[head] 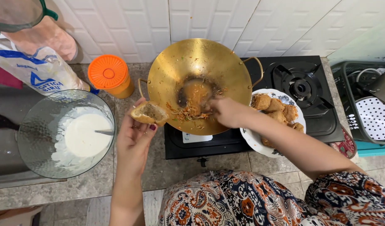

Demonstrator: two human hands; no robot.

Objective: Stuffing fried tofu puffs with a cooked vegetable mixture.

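1. The fried tofu pouch point(149, 113), golden and split open at the top, sits in the left hand point(136, 136), whose fingers curl around its underside and hold it just off the left rim of the brass wok point(167, 71), above the surface.
2. The right hand point(226, 112) reaches into the wok with its fingertips pressed together on the shredded vegetable filling point(188, 111), which lies in a loose heap on the near wall of the wok; how much it grips cannot be told.
3. The wok stands on the left burner of a black gas stove point(322, 121), and a patterned plate point(249, 140) of fried tofu pieces point(276, 109) sits just right of it, overlapping the stove's front edge.
4. At the left edge of the surface a glass bowl point(33, 125) holds white batter point(86, 136) with a spoon in it; an orange-lidded jar point(109, 75) stands behind it near the tiled wall.
5. Risks, as a judgement: the pouch looks thin-walled, so a hard squeeze or an overfull pinch could tear it.
6. Loose shreds may drop in the gap between wok and pouch and litter the surface.
7. The forearm passes right over the plate, which hangs partly past the stove edge, so a nudge could tip it.
8. If the wok is hot, its rim could burn the wrist.
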